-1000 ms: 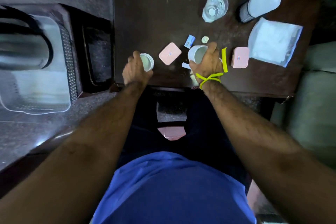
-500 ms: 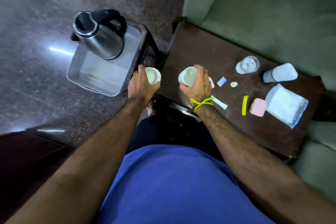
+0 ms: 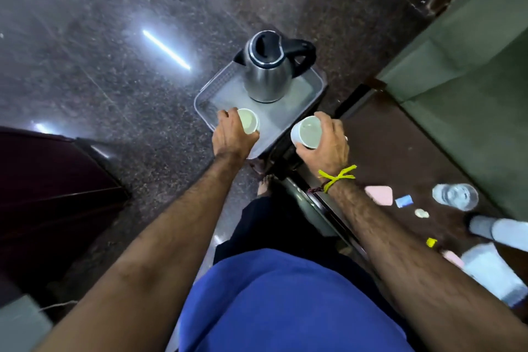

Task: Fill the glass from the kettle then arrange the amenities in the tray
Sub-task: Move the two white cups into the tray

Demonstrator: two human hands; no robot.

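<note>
A steel kettle with a black lid and handle stands at the far end of a clear tray. My left hand grips a small white cup over the tray's near left part. My right hand holds a second white cup just off the tray's near right corner, above the gap to the dark table. A glass of water stands on that table at the right.
On the table lie a pink box, a blue sachet, a small white piece, a yellow item, a lying white bottle and a white packet. A green sofa borders the table. Dark furniture stands at left.
Both hands carried their cups from the table leftward to the tray. The view swung left, so the tray and kettle now sit in the centre.
</note>
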